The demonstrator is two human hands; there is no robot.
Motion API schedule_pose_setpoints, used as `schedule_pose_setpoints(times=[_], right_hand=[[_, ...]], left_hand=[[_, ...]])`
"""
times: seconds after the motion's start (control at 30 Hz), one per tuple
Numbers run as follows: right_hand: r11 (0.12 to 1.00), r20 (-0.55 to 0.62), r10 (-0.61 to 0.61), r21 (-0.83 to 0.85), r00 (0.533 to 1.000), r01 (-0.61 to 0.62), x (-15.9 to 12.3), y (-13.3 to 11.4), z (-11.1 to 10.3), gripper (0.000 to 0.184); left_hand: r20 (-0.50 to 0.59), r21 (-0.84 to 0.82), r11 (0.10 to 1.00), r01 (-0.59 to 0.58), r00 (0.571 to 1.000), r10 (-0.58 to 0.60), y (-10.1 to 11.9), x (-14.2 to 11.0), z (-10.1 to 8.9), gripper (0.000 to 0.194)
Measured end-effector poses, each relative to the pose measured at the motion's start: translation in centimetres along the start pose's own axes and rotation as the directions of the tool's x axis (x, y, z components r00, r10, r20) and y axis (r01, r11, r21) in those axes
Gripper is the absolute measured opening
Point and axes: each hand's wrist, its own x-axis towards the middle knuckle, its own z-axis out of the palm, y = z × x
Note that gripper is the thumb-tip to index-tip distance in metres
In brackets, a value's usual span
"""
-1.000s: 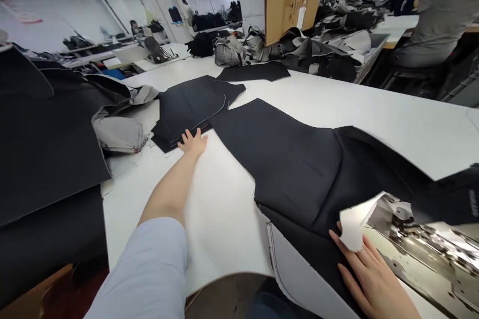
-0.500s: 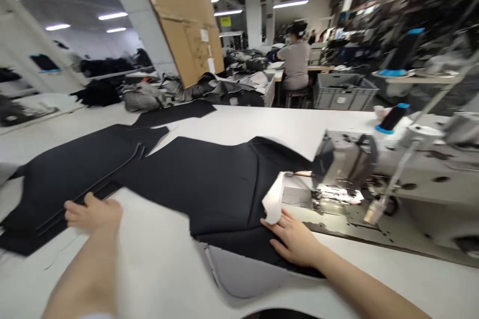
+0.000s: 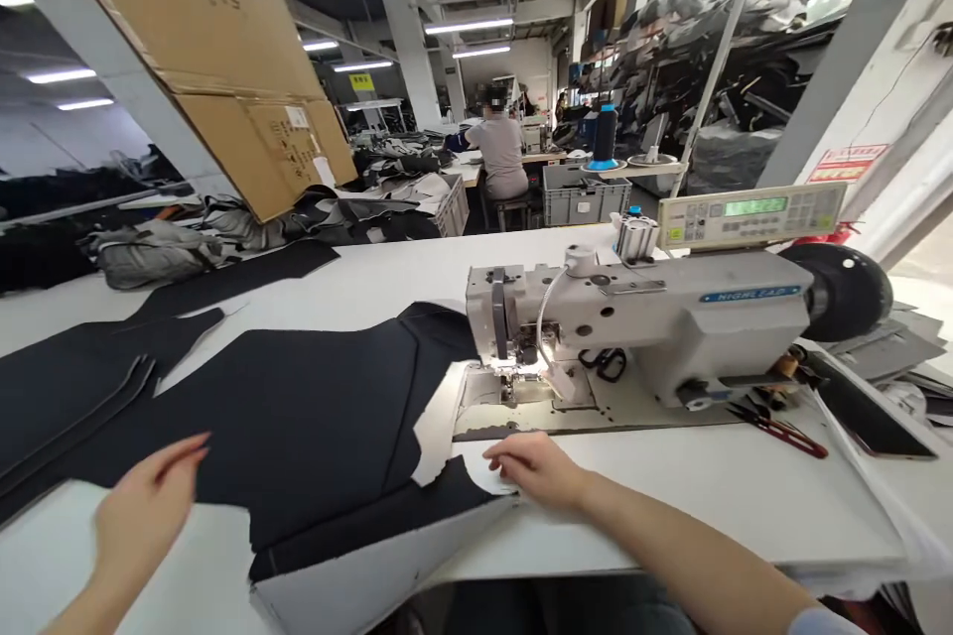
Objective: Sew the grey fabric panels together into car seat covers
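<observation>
A: Where is the dark fabric piece (image 3: 313, 407)?
B: Spread on the white counter (image 3: 670, 516), left of the sewing machine (image 3: 640, 317), with its right end beside the machine's plate. A pale grey panel (image 3: 364, 575) runs along its near edge.

A: And the left hand (image 3: 141, 516)?
B: It is over the near left part of the fabric. The fingers reach forward, their tips nearly together. I can't tell whether they touch the cloth or hold anything.

A: The right hand (image 3: 540, 471)?
B: Just in front of the machine plate, beside the fabric's right end. Its fingers are curled in, with the tips drawn close together; whether anything is pinched between them is hidden.

A: What lies around it?
B: A pale, jagged-ended strip (image 3: 438, 427) to its left, on the fabric and reaching the plate. Black-handled scissors (image 3: 607, 364) lie behind it by the machine, and red-handled snips (image 3: 789, 434) lie farther right.
</observation>
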Motion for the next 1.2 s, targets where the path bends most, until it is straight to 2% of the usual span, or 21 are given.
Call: schedule_pose_setpoints(times=[0.03, 0.1, 0.17, 0.23, 0.27, 0.33, 0.4, 0.43, 0.47, 0.5, 0.57, 0.6, 0.67, 0.73, 0.9, 1.03, 1.1, 1.2], right_hand=[[1.0, -0.004, 0.025, 0.002, 1.0, -0.025, -0.2, -0.1, -0.2, 0.034], [1.0, 0.023, 0.021, -0.001, 1.0, -0.021, -0.4, -0.1, -0.4, 0.033], [1.0, 0.072, -0.008, -0.009, 0.997, 0.009, -0.4, 0.2, -0.4, 0.031], [0.999, 0.114, -0.039, -0.02, 0.993, 0.041, -0.5, 0.7, -0.4, 0.03], [0.998, 0.123, -0.049, -0.027, 0.991, 0.053, -0.6, 0.9, -0.4, 0.03], [0.997, 0.123, -0.061, -0.039, 0.991, 0.066, -0.8, 1.3, -0.4, 0.031], [0.996, 0.116, -0.07, -0.05, 0.991, 0.077, -0.9, 1.4, -0.5, 0.032], [0.995, 0.116, -0.078, -0.054, 0.99, 0.084, -0.9, 1.4, -0.6, 0.031], [0.994, 0.117, -0.085, -0.058, 0.989, 0.092, -0.9, 1.4, -0.6, 0.031], [0.993, 0.119, -0.09, -0.062, 0.989, 0.098, -0.8, 1.3, -0.6, 0.031], [0.992, 0.118, -0.092, -0.071, 0.989, 0.101, -0.8, 1.2, -0.6, 0.031], [0.992, 0.114, -0.088, -0.076, 0.99, 0.097, -0.8, 1.2, -0.6, 0.031], [0.993, 0.104, -0.077, -0.087, 0.992, 0.086, -0.8, 1.0, -0.6, 0.031], [0.992, 0.093, -0.067, -0.098, 0.993, 0.076, -0.8, 1.0, -0.5, 0.03], [0.989, 0.077, -0.069, -0.128, 0.995, 0.078, -0.7, 0.9, -0.4, 0.029], [0.985, 0.03, -0.053, -0.165, 0.998, 0.058, -0.9, 1.0, -0.3, 0.028], [0.981, -0.054, -0.005, -0.192, 0.999, -0.006, -1.1, 1.1, -0.3, 0.032], [0.969, -0.233, 0.093, -0.204, 0.968, -0.142, -1.6, 0.8, -0.8, 0.042]], left_hand=[[-0.045, -0.129, 0.992, -0.003, 0.999, -0.003, 4.4, -0.2, -0.1, 0.019], [0.094, -0.326, 0.935, -0.14, 0.979, 0.179, 13.1, -0.8, -0.1, 0.018], [0.188, -0.438, 0.853, -0.282, 0.9, 0.394, 20.5, -1.3, 0.5, 0.021], [0.277, -0.582, 0.764, -0.279, 0.815, 0.509, 25.9, -1.6, 1.5, 0.025], [0.338, -0.633, 0.736, -0.24, 0.77, 0.541, 27.7, -1.7, 2.1, 0.026], [0.472, -0.675, 0.727, -0.127, 0.682, 0.558, 29.9, -1.9, 3.2, 0.025], [0.559, -0.67, 0.74, -0.063, 0.612, 0.559, 30.8, -2.0, 4.0, 0.024], [0.558, -0.668, 0.741, -0.074, 0.608, 0.564, 30.9, -2.0, 4.3, 0.024], [0.521, -0.667, 0.735, -0.122, 0.629, 0.577, 31.0, -2.0, 4.6, 0.022], [0.448, -0.659, 0.724, -0.205, 0.665, 0.597, 30.9, -2.1, 4.8, 0.02], [0.23, -0.593, 0.692, -0.412, 0.737, 0.636, 30.9, -2.1, 5.2, 0.015], [0.12, -0.536, 0.676, -0.505, 0.747, 0.653, 30.8, -2.1, 5.4, 0.013], [-0.024, -0.426, 0.653, -0.626, 0.729, 0.684, 30.7, -2.0, 5.7, 0.009], [-0.075, -0.365, 0.643, -0.674, 0.709, 0.701, 30.7, -1.8, 5.9, 0.009], [-0.067, -0.301, 0.643, -0.704, 0.688, 0.722, 30.8, -1.2, 6.7, 0.018], [-0.101, -0.303, 0.623, -0.721, 0.675, 0.731, 30.5, -1.0, 7.2, 0.014], [-0.09, -0.402, 0.612, -0.681, 0.694, 0.714, 29.9, -1.2, 7.0, 0.016], [-0.019, -0.629, 0.586, -0.511, 0.763, 0.646, 29.0, -1.9, 5.6, 0.024]])
